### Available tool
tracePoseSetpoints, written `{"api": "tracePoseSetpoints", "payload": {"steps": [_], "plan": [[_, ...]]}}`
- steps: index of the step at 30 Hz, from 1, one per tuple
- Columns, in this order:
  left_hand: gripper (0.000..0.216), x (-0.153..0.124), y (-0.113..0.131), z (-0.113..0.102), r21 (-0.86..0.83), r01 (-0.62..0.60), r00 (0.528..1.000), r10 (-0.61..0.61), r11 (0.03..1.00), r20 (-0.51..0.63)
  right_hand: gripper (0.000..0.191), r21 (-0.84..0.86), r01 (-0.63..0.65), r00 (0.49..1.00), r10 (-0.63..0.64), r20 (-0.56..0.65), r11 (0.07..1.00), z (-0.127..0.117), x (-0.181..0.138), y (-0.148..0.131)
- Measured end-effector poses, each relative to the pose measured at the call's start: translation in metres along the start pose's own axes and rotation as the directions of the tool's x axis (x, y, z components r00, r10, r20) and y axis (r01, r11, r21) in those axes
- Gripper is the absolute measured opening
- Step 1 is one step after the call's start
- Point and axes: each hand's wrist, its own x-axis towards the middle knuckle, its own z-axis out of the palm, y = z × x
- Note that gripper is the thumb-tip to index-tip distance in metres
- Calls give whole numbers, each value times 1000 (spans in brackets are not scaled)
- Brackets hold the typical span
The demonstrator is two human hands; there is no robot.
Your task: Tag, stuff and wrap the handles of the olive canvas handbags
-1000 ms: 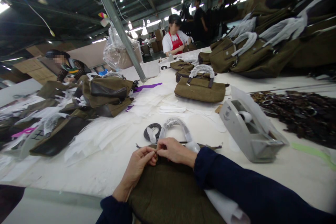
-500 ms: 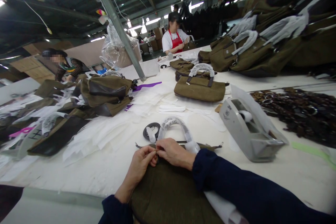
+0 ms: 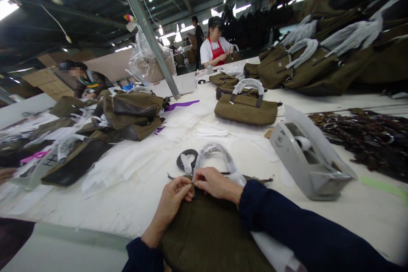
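Note:
An olive-green fabric bag (image 3: 210, 233) lies in front of me, its zipped top edge facing away. Plastic film wraps its handle (image 3: 213, 148), which arches up beyond my hands. At the near foot of that handle, my left hand (image 3: 175, 199) pinches with thumb and forefinger. Fingertip to fingertip with it, my right hand (image 3: 215, 183) also pinches, its back turned to me. Whatever small piece sits between the fingertips is too small and covered to name. Just past my hands rests a coiled black strap (image 3: 187, 160), partly wrapped in white.
A grey tape dispenser (image 3: 306, 159) stands right, near a heap of dark straps (image 3: 363, 136). Finished-looking olive bags (image 3: 247, 108) sit ahead, more piled at right and left. White sheets (image 3: 117, 165) cover the left. A metal post (image 3: 149, 36) rises behind; co-workers stand across the table.
The view has shifted slightly, so things sit a little further right. My hands keep their pinch at the handle's foot. A dark-clothed person now shows at the back, and another's hand at the left edge.

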Motion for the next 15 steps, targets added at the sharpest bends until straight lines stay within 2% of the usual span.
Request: {"api": "tracePoseSetpoints", "payload": {"steps": [11,15], "plan": [[22,1,2,8,-2,-20,999,20,1000,-32,10,-72,73,997,-75,-25,995,-2,-4,-12],[24,4,-3,9,-5,-15,999,15,1000,-47,10,-69,50,999,-51,-8,996,0,0,-9]]}}
